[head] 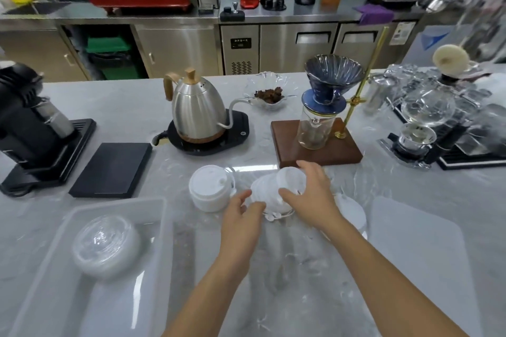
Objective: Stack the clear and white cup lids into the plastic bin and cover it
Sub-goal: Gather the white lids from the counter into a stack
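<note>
Both hands meet over a loose cluster of white lids (269, 194) near the middle of the table, just in front of the wooden base of the coffee stand (315, 150). The right hand (312, 194) curls its fingers around the tilted top lids of that cluster and grips them; the left hand (242, 213) rests its half-open fingertips against the near left side, touching rather than clamping. A neat stack of white lids (212, 189) stands just to the left, and another white lid (351, 212) lies partly hidden behind the right forearm. The plastic bin (115, 276) sits at the near left of the table, already holding a stack of clear lids (105, 245) toward its far end, and the bin's cover (427, 260) lies flat at the near right. The held lids look crooked and not nested, so lifting them now would probably let the lower ones slide out and scatter. Thin lids may also buckle if squeezed hard. Carrying them leftward, an elbow or wrist could knock over the neat stack, and a sloppy set-down in the bin might topple the clear stack, leaving the cover unable to sit flat.
</note>
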A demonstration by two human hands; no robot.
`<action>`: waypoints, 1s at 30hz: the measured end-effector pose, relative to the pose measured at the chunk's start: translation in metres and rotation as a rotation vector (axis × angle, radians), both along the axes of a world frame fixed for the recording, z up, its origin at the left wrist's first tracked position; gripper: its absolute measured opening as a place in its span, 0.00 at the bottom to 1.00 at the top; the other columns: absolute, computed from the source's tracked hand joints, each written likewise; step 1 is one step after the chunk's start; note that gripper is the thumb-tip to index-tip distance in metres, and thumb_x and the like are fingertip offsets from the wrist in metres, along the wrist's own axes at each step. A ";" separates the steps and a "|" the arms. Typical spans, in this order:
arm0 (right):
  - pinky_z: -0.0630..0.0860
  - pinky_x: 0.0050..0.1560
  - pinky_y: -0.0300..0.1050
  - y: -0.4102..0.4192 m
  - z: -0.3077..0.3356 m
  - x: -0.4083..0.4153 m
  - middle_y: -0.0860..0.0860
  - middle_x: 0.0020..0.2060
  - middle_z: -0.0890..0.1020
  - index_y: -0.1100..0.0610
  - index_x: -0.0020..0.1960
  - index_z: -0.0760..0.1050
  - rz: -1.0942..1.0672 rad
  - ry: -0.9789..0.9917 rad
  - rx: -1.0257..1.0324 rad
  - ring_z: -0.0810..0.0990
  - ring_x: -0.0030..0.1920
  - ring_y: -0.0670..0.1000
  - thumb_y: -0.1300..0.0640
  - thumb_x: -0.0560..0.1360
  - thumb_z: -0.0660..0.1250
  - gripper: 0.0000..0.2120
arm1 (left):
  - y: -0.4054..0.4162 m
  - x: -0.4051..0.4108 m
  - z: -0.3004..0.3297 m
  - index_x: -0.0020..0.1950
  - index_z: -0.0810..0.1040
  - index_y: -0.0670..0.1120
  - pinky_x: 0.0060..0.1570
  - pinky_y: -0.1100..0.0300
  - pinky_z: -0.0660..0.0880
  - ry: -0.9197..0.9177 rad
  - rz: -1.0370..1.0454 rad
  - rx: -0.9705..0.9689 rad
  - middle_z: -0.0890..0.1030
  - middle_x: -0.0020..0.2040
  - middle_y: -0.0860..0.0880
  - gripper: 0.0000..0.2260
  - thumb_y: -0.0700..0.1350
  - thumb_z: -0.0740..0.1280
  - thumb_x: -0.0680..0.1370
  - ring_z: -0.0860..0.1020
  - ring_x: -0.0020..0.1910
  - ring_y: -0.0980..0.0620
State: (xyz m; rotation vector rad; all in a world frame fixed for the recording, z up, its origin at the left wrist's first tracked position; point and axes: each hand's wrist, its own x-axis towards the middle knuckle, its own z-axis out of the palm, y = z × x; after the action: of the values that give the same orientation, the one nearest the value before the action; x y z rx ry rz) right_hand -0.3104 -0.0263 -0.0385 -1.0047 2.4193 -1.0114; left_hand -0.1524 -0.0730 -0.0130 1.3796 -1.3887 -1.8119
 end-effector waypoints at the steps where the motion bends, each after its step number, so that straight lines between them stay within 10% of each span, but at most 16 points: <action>1: 0.62 0.72 0.53 -0.003 -0.003 -0.001 0.54 0.76 0.60 0.53 0.76 0.59 0.026 -0.003 0.064 0.59 0.75 0.56 0.45 0.70 0.74 0.41 | -0.001 -0.004 -0.001 0.70 0.74 0.53 0.63 0.54 0.72 -0.005 -0.013 0.006 0.77 0.67 0.51 0.18 0.45 0.67 0.79 0.75 0.66 0.52; 6: 0.50 0.76 0.60 -0.017 -0.018 0.005 0.52 0.80 0.43 0.42 0.79 0.43 0.115 -0.076 0.278 0.43 0.80 0.59 0.27 0.58 0.69 0.59 | -0.008 -0.020 -0.004 0.79 0.65 0.53 0.62 0.57 0.64 -0.005 -0.068 0.058 0.69 0.76 0.53 0.26 0.49 0.64 0.81 0.69 0.67 0.56; 12: 0.60 0.67 0.49 -0.018 -0.027 0.014 0.49 0.71 0.65 0.35 0.72 0.54 0.117 0.012 0.172 0.62 0.72 0.55 0.27 0.53 0.63 0.50 | -0.015 -0.024 -0.011 0.75 0.70 0.48 0.63 0.51 0.73 -0.051 -0.110 0.103 0.76 0.71 0.42 0.23 0.49 0.64 0.81 0.76 0.68 0.43; 18: 0.63 0.55 0.43 -0.011 -0.031 0.024 0.46 0.60 0.69 0.36 0.64 0.61 0.102 -0.030 0.022 0.69 0.63 0.51 0.35 0.56 0.73 0.40 | -0.009 -0.018 -0.008 0.38 0.73 0.47 0.23 0.69 0.70 0.001 -0.047 0.142 0.75 0.24 0.59 0.10 0.43 0.64 0.79 0.73 0.21 0.63; 25: 0.70 0.57 0.44 0.011 -0.031 0.033 0.43 0.59 0.67 0.33 0.61 0.63 0.130 -0.051 -0.052 0.70 0.59 0.48 0.46 0.57 0.76 0.37 | 0.007 -0.009 0.000 0.55 0.81 0.40 0.41 0.55 0.73 0.152 -0.002 0.287 0.83 0.44 0.39 0.15 0.49 0.65 0.76 0.80 0.41 0.50; 30: 0.67 0.52 0.33 0.031 -0.025 0.041 0.35 0.57 0.66 0.32 0.57 0.64 0.121 -0.147 -0.150 0.70 0.58 0.35 0.49 0.56 0.76 0.34 | 0.015 0.009 -0.016 0.44 0.79 0.46 0.40 0.57 0.76 0.240 0.118 0.372 0.86 0.32 0.51 0.08 0.45 0.63 0.81 0.84 0.28 0.57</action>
State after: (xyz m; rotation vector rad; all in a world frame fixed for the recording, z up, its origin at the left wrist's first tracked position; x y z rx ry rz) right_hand -0.2699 0.0049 -0.0640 -1.0710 2.1639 -1.1938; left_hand -0.1430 -0.0583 -0.0292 1.3281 -0.8610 -2.1465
